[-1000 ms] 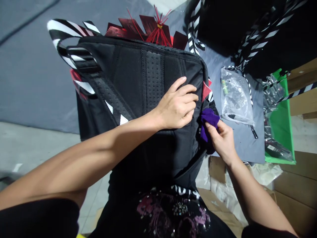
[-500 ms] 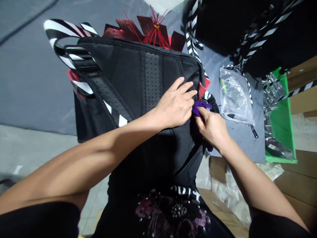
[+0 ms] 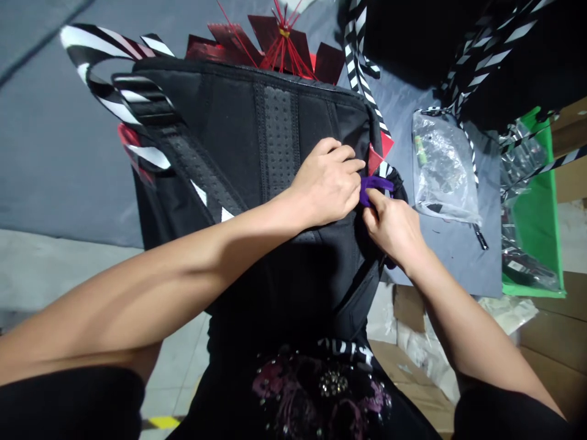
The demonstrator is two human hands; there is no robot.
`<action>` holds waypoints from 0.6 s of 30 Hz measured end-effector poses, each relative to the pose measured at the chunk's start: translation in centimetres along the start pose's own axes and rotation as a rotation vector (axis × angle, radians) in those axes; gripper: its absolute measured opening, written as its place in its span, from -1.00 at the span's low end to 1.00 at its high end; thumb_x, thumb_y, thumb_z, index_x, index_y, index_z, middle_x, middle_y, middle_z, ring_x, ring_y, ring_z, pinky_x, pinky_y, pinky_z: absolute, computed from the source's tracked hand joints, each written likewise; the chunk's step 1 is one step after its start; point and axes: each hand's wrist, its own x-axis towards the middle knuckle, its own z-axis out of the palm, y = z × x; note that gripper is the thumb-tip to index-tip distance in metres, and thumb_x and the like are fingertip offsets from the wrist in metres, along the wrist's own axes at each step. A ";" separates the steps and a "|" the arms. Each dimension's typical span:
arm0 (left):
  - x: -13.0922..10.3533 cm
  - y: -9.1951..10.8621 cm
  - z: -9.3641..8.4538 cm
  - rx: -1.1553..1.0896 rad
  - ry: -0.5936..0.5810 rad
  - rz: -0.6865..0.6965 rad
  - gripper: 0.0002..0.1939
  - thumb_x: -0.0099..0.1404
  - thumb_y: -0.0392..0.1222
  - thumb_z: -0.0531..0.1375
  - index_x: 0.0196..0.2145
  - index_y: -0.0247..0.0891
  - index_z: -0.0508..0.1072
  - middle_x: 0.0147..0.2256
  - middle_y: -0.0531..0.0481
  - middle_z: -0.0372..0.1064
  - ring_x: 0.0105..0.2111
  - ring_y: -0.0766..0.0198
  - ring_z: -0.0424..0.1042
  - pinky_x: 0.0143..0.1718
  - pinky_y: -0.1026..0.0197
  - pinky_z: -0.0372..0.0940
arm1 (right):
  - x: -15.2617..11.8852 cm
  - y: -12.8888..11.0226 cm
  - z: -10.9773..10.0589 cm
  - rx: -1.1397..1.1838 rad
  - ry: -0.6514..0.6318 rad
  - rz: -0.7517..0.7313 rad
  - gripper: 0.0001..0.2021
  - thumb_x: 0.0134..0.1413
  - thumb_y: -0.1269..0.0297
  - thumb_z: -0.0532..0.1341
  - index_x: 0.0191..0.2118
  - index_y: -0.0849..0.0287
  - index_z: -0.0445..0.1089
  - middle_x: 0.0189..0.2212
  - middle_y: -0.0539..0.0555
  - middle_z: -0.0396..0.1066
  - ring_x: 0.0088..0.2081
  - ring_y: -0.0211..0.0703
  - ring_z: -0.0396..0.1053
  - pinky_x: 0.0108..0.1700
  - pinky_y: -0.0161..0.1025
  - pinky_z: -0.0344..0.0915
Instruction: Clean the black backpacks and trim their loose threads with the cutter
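Observation:
A black backpack [image 3: 224, 116] lies tilted in front of me, its padded back panel up. One black-and-white striped strap [image 3: 98, 52] loops off its upper left. My left hand [image 3: 328, 183] presses on the panel near the right edge, its fingers bent and gripping the fabric; the thumb is hidden. Close beside it, my right hand [image 3: 394, 223] pinches a purple cloth strip [image 3: 378, 183] at the bag's right side. What lies under the pinching fingers is hidden. A small red tag [image 3: 376, 157] sticks out just above the strip.
Dark red cards [image 3: 293, 52] and a bundle of red ties [image 3: 287, 36] lie behind the bag on the grey table [image 3: 41, 153]. To the right are a clear plastic bag [image 3: 447, 165], a green bin [image 3: 536, 238] with wrapped items, and cardboard boxes [image 3: 550, 327].
My left fingers, more spread before, are now more bent. The right hand still pinches the purple strip. The view has shifted slightly, with the bin now farther right.

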 end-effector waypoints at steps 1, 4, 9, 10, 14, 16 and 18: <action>0.4 0.1 -0.3 0.007 -0.019 -0.023 -0.66 0.37 -0.20 -0.06 -0.17 -0.23 0.50 -0.02 -0.09 0.44 0.05 0.00 0.34 0.15 -0.19 0.16 | -0.3 0.3 0.3 0.049 -0.018 0.007 -0.73 0.19 0.31 0.02 -0.10 0.13 0.43 -0.39 0.09 0.51 -0.41 -0.09 0.38 -0.42 -0.25 0.02; 1.5 0.7 -1.5 0.028 -0.016 -0.112 -0.68 0.32 -0.24 0.01 -0.05 -0.33 0.43 0.00 -0.22 0.39 0.00 -0.06 0.37 0.02 -0.15 0.26 | -1.6 1.2 1.5 0.350 0.025 0.049 -0.74 0.18 0.30 0.05 -0.13 0.13 0.45 -0.42 0.03 0.48 -0.43 -0.15 0.35 -0.36 -0.27 0.14; 2.7 0.8 -2.3 0.056 0.058 -0.091 -0.10 0.15 -0.17 0.28 0.36 -0.26 -0.02 0.30 -0.31 0.05 0.27 -0.26 0.08 0.26 -0.37 -0.09 | -3.6 2.2 3.9 0.857 0.245 0.101 -0.75 0.20 0.27 0.09 -0.11 0.15 0.47 -0.33 -0.01 0.47 -0.36 -0.22 0.35 -0.27 -0.30 0.25; 2.8 0.5 -2.1 0.047 0.062 -0.087 0.01 0.09 -0.11 0.34 0.38 -0.19 -0.08 0.33 -0.28 -0.02 0.32 -0.29 -0.03 0.29 -0.41 -0.22 | -3.8 2.3 4.1 0.893 0.259 0.102 -0.75 0.20 0.27 0.10 -0.11 0.15 0.48 -0.34 -0.02 0.47 -0.36 -0.22 0.35 -0.27 -0.30 0.25; 3.5 -0.7 -1.1 -0.034 0.041 -0.084 0.15 -0.08 0.10 0.44 0.37 0.00 -0.02 0.39 -0.09 -0.14 0.39 -0.30 -0.41 0.30 -0.48 -0.47 | -3.8 2.4 4.3 0.941 0.279 0.123 -0.77 0.20 0.22 0.14 -0.15 0.14 0.50 -0.34 -0.03 0.47 -0.33 -0.21 0.35 -0.24 -0.29 0.27; 3.9 -1.0 -0.7 -0.082 0.036 -0.090 0.11 -0.06 0.13 0.41 0.36 0.07 -0.01 0.38 0.00 -0.11 0.39 -0.26 -0.40 0.31 -0.46 -0.52 | -3.7 2.4 4.3 0.953 0.277 0.140 -0.75 0.21 0.19 0.14 -0.14 0.14 0.51 -0.33 -0.03 0.48 -0.31 -0.20 0.36 -0.22 -0.28 0.28; 4.1 -1.1 -0.6 -0.116 0.033 -0.112 0.04 -0.02 0.11 0.39 0.35 0.10 0.03 0.37 0.05 -0.09 0.39 -0.23 -0.36 0.32 -0.43 -0.54 | -3.7 2.5 4.4 0.959 0.272 0.148 -0.75 0.21 0.18 0.14 -0.13 0.14 0.51 -0.32 -0.02 0.49 -0.30 -0.20 0.37 -0.21 -0.28 0.29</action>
